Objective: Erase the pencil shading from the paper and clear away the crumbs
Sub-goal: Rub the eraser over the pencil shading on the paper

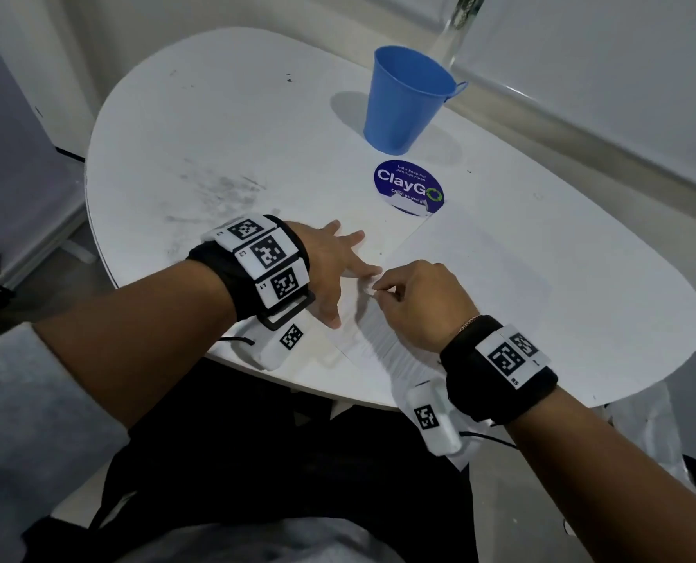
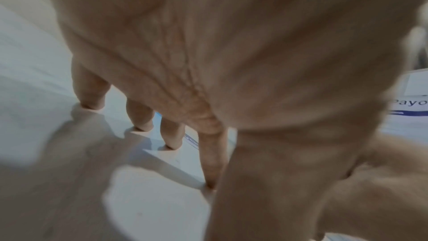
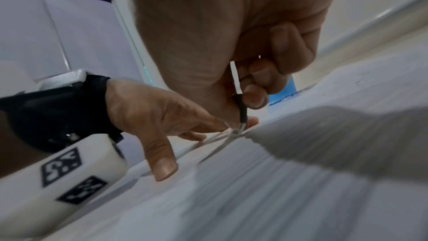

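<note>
A white sheet of paper (image 1: pixel 468 270) lies on the white table (image 1: pixel 216 115), turned at an angle. My left hand (image 1: pixel 338 264) lies flat on the sheet's left part, fingers spread and straight; its fingertips (image 2: pixel 171 140) press the paper (image 2: pixel 157 199). Just right of it, my right hand (image 1: pixel 382 292) pinches a small white eraser (image 1: pixel 372 289). The right wrist view shows the eraser (image 3: pixel 241 106) as a thin white slab in a black sleeve, its lower end on the paper (image 3: pixel 301 190), beside my left hand (image 3: pixel 148 115). Faint grey streaks mark the sheet below my right hand.
A blue plastic cup (image 1: pixel 407 99) stands at the back of the table, with a round blue "ClayGo" sticker (image 1: pixel 409 184) in front of it. Grey smudges (image 1: pixel 224 188) mark the table left of the paper. The table's front edge runs under both wrists.
</note>
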`<state>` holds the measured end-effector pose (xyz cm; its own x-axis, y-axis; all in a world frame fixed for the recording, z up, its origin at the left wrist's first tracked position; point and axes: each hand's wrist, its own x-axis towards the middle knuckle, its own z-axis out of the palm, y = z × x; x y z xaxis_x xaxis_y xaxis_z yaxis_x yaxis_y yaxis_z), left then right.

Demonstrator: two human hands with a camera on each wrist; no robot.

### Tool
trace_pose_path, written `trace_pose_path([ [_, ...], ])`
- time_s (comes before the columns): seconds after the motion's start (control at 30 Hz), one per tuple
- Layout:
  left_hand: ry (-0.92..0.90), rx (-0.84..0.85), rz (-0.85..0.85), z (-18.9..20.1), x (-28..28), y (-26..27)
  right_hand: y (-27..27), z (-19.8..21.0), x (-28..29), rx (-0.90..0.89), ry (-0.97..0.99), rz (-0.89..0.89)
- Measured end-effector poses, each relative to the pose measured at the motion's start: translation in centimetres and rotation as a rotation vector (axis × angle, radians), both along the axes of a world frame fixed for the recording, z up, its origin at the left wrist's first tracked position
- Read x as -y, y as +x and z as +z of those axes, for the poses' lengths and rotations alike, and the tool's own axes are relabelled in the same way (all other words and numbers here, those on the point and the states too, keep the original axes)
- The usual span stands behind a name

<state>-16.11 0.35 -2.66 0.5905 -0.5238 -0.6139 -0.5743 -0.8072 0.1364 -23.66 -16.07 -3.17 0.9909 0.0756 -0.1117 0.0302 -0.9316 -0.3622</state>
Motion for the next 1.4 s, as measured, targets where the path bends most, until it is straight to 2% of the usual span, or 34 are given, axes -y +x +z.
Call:
trace_pose_path([
  [0.27,-0.005,0.016,0.005,-0.3,-0.1,0.0,0.1,0.4,0.4,-0.004,0.006,-0.041],
  [0.43,-0.019,0.002,0.017,0.0,-0.1,0.0,-2.7,0.4,-1.5,-0.08,0.018,0.184],
  [0.53,-0.004,0.01,0.031,0.4,0.0,-0.3,-0.9,0.6,0.2,-0.029,0.026,0.035],
  [0.6,-0.004,0.014,0.029,0.5,0.1,-0.3,-1.0,0.6,0.2,-0.004,0.019,0.01],
  [0.73,-0.02,-0.011,0.036,0.6,-0.2,-0.2,-3.1,0.8,-1.9,-0.098,0.019,0.206],
  [0.87,-0.008,-0.021,0.033,0.8,0.0,-0.2,-0.5,0.7,0.0,-0.031,0.059,0.016],
  [1.0,-0.016,-0.019,0.038,0.9,0.0,-0.3,-3.0,0.5,-1.7,-0.11,0.05,0.188],
  [1.07,-0.018,-0.027,0.046,1.0,0.0,-0.2,-2.2,0.5,-1.0,-0.122,0.048,0.156],
  [1.17,-0.017,-0.029,0.041,0.9,0.1,-0.2,-0.5,0.4,0.4,-0.016,0.063,0.015],
  [1.3,-0.014,-0.027,0.037,1.1,0.1,-0.4,-3.2,0.4,-1.6,-0.093,0.052,0.175],
  [1.33,-0.013,-0.024,0.039,1.1,0.1,-0.4,-3.2,0.5,-1.5,-0.106,0.043,0.175],
  [1.4,-0.019,-0.02,0.05,1.1,0.1,-0.5,-1.5,0.3,-0.1,-0.059,0.034,0.061],
])
